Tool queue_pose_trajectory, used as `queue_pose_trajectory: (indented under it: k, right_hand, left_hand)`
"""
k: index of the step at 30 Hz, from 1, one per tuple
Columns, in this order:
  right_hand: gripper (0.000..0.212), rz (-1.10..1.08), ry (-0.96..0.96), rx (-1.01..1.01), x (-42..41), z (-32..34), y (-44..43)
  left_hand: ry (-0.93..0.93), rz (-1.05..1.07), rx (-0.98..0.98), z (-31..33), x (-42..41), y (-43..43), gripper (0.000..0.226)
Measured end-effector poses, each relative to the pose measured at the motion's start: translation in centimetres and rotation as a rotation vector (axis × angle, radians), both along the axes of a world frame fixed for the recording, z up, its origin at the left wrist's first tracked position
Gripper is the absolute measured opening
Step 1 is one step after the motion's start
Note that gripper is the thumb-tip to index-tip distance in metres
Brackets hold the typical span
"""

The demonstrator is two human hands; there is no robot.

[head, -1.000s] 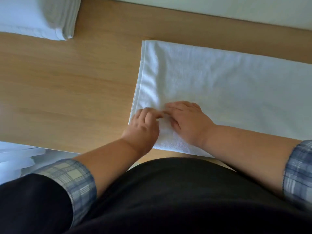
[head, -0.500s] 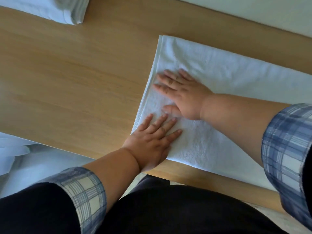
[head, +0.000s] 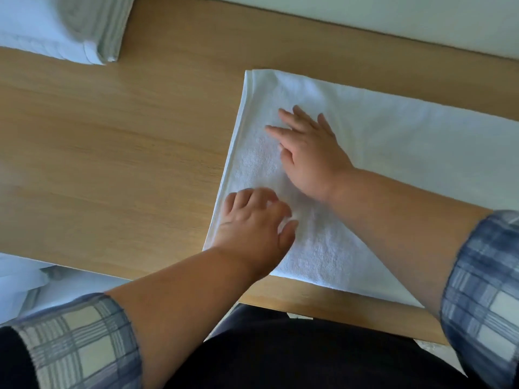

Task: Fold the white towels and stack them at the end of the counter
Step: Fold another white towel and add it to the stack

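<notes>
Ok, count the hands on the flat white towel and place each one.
2. The left hand sits by the near left corner of the flat white terry towel, fingers bent; the right hand lies flat farther back, beside its left edge.

Light wood-grain counter (head: pixel 112 164) w/ pale wall (head: pixel 365 18) behind, soft even daylight.
</notes>
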State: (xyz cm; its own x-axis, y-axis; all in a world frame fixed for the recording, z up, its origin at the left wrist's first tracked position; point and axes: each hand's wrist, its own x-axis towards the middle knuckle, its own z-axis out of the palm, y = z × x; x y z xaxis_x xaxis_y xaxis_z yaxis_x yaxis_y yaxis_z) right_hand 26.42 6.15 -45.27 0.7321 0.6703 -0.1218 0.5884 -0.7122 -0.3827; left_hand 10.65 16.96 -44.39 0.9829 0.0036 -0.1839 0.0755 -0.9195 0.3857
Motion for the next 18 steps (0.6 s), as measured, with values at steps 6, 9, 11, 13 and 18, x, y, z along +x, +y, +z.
queue_pose_trajectory:
  k: [6,9,11,13,18]
  right_hand:
    - [0.05,-0.172,0.033,0.077,-4.6,-0.4,-4.9]
    - [0.055,-0.078,0.006,-0.089,-5.8,-1.3,-6.7]
    - [0.06,-0.067,0.004,-0.151,-5.6,-1.5,-7.0]
    - [0.06,-0.078,-0.007,-0.167,-5.2,-1.4,-6.9]
    - [0.06,0.012,-0.034,-0.264,-1.3,-1.3,-8.9]
  left_hand:
    - [0.018,-0.035,0.029,-1.6,10.5,1.2,0.054]
    - [0.122,-0.003,0.183,-2.6,15.6,3.7,0.069]
    - [0.159,0.079,0.255,-2.4,17.6,3.9,0.075]
    - [0.13,0.093,0.254,-1.9,17.5,2.0,0.076]
    - [0.005,-0.113,0.082,-2.4,12.2,-3.0,0.065]
